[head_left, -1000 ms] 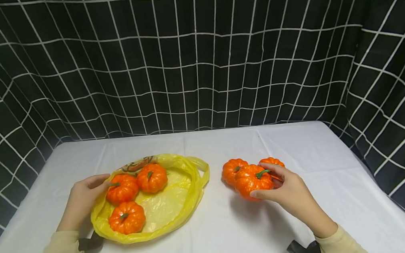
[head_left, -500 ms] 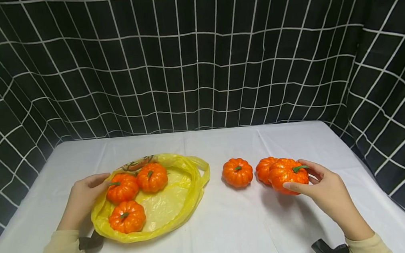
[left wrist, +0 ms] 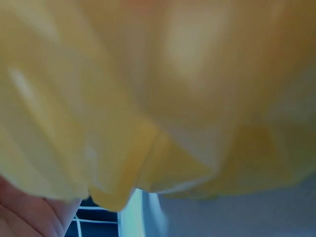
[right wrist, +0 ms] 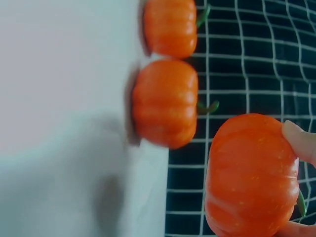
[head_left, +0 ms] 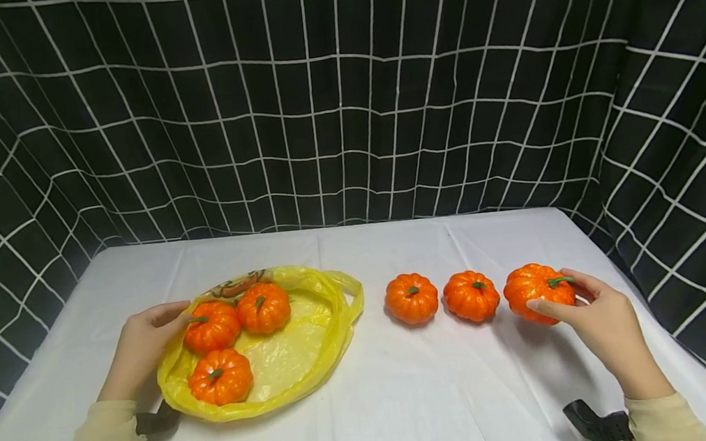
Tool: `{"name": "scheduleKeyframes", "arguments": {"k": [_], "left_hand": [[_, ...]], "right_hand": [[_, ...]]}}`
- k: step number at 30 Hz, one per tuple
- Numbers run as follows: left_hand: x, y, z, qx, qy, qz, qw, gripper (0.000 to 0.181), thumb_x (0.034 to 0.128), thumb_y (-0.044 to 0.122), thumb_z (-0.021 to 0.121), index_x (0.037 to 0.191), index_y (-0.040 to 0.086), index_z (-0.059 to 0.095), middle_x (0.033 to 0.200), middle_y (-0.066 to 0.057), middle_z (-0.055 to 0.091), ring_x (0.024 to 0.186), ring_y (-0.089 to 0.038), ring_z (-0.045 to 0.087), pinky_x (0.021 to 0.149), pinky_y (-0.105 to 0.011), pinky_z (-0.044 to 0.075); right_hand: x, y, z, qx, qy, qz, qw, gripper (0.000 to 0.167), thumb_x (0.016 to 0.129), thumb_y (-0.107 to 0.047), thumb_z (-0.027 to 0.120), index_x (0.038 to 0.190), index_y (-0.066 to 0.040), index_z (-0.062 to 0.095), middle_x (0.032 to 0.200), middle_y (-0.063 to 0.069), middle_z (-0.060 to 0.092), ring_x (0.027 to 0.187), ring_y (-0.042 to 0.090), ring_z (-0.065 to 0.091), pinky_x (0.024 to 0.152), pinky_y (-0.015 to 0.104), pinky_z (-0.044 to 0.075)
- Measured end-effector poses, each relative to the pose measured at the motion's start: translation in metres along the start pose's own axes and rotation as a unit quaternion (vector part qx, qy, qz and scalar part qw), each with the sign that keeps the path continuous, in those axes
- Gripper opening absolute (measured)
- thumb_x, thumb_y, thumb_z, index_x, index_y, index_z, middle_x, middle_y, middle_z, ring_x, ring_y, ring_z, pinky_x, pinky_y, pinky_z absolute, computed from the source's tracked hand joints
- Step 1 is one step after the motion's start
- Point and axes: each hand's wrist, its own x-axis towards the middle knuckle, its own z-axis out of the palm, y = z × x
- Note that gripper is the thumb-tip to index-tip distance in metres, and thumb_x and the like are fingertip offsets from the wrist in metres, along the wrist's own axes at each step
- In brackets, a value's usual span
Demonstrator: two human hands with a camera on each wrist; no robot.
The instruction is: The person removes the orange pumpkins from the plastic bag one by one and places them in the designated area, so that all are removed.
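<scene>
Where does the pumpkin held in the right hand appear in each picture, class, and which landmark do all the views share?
Head: the held pumpkin is right of centre, in the lower half, in the right hand.
Left wrist: not in it; the yellow bag fills most of the picture.
Right wrist: lower right.
Shared landmark: the black cloth with white lines.

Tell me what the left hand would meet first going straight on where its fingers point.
The side of the yellow bag, which the left hand seems to touch. Behind it, the nearest pumpkin inside looks next in line, though depth is unclear.
</scene>
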Motion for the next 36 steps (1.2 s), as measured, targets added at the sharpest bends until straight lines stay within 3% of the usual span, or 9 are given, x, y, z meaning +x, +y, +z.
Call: {"name": "scheduleKeyframes", "arguments": {"k": [4,8,19,31,36], "left_hand": [[0.001,0.000,0.001,-0.004,0.001,-0.003,1.0000,0.060,0.1003,0.045,0.053,0.139,-0.001,0.055,0.141,-0.026,0.056,0.135,-0.041,0.047,0.111,-0.051,0.044],[0.001,0.000,0.001,-0.011,0.000,-0.008,0.9999,0.059,0.1005,0.043,0.054,0.139,-0.002,0.054,0.142,-0.027,0.054,0.137,-0.042,0.044,0.113,-0.053,0.041],[0.002,-0.001,0.002,-0.019,-0.005,-0.020,0.9996,0.057,0.1009,0.041,0.054,0.140,-0.001,0.053,0.143,-0.025,0.054,0.138,-0.040,0.045,0.113,-0.049,0.042],[0.002,-0.001,0.002,-0.006,0.001,-0.005,1.0000,0.057,0.1003,0.042,0.055,0.138,0.000,0.055,0.140,-0.025,0.058,0.134,-0.039,0.049,0.106,-0.041,0.051],[0.003,-0.001,0.002,-0.004,0.002,-0.005,1.0000,0.056,0.1006,0.040,0.054,0.138,-0.001,0.055,0.139,-0.025,0.058,0.134,-0.039,0.049,0.108,-0.046,0.048]], "right_hand": [[0.009,0.008,-0.002,0.005,0.001,0.009,1.0000,0.090,0.086,-0.046,0.074,0.152,0.002,0.034,0.153,0.035,0.035,0.139,0.050,0.037,0.109,0.062,0.039],[0.017,0.016,-0.002,0.015,-0.004,0.010,0.9998,0.091,0.086,-0.046,0.075,0.152,0.002,0.033,0.153,0.035,0.033,0.142,0.049,0.032,0.112,0.065,0.033],[0.040,0.031,0.004,0.011,-0.007,0.024,0.9996,0.094,0.086,-0.049,0.073,0.152,0.004,0.032,0.154,0.033,0.033,0.141,0.047,0.031,0.114,0.063,0.032],[0.058,0.037,0.011,0.012,-0.009,0.024,0.9996,0.094,0.086,-0.048,0.073,0.152,0.005,0.031,0.156,0.032,0.032,0.142,0.047,0.031,0.116,0.060,0.031],[0.063,0.038,0.014,0.012,-0.012,0.028,0.9995,0.095,0.086,-0.049,0.073,0.151,0.006,0.031,0.156,0.032,0.030,0.144,0.048,0.029,0.117,0.060,0.030]]}}
